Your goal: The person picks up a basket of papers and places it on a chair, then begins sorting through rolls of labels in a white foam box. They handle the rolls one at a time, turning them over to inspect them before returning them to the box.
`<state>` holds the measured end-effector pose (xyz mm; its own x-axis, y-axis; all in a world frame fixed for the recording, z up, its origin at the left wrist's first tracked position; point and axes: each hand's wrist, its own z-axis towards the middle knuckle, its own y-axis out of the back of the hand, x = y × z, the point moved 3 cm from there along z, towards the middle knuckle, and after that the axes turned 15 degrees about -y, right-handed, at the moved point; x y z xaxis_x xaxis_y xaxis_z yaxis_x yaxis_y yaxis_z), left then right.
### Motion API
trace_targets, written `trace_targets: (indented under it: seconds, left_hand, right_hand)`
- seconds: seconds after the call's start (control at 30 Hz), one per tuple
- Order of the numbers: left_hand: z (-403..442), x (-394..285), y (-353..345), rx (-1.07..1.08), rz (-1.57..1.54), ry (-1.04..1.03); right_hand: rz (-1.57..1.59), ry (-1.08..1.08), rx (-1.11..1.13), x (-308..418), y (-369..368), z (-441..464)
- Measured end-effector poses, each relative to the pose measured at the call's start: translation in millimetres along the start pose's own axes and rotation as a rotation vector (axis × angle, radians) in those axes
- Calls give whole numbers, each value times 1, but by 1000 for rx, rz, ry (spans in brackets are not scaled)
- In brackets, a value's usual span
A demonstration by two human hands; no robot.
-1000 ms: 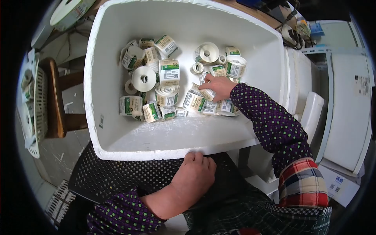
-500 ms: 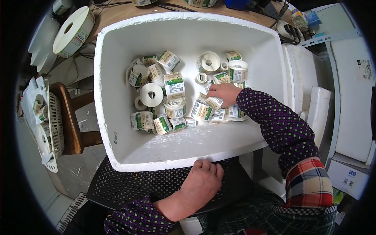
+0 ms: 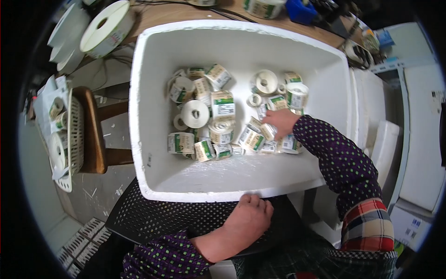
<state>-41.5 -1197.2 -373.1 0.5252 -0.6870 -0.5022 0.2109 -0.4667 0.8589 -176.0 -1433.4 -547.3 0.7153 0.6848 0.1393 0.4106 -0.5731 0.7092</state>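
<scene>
A large white foam box holds two loose groups of label rolls with green, cream and white printing. My right hand reaches into the right-hand group, fingers closed on a small label roll. Close beside it lie another printed label roll and a roll seen end-on. The left group includes a white-faced roll and a tall printed roll. My left hand rests curled against the box's front rim, above the black perforated seat; its fingertips are partly hidden, and nothing shows in it.
The box sits on a black perforated seat. At left are a wooden chair and a white basket with rolls in it. Behind stands a wooden table with cables and a large label reel. White foam pieces stand at right.
The whole view has shifted, so the box appears farther right. My right hand stays on the small label roll among the right group. My left hand remains by the front rim.
</scene>
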Motion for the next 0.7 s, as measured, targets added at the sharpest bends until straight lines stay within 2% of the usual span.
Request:
trace_targets:
  seconds: [0.13, 0.2, 0.3, 0.37, 0.53, 0.6, 0.63, 0.7]
  left_hand:
    - [-1, 0, -3, -36, -19, -4]
    - [-1, -2, -4, -19, -13, 7]
    - [0, -2, -8, -5, -21, 26]
    - [-1, -3, -6, -68, -29, 21]
    - [0, -3, -2, -60, -33, 29]
    - [1, -3, 0, -51, -39, 26]
    - [1, -3, 0, -58, -46, 30]
    - [1, -2, 1, -64, -54, 31]
  right_hand:
    - [29, 73, 21, 5, 7, -3]
    - [83, -30, 28, 6, 11, -1]
    - [146, -44, -97, 6, 22, 8]
    - [210, -61, -199, 5, 22, 19]
    - [342, -99, -230, 19, 35, 47]
    - [866, -223, -161, 18, 32, 58]
    - [986, -271, -129, 25, 40, 55]
    - [1034, -328, -131, 35, 46, 59]
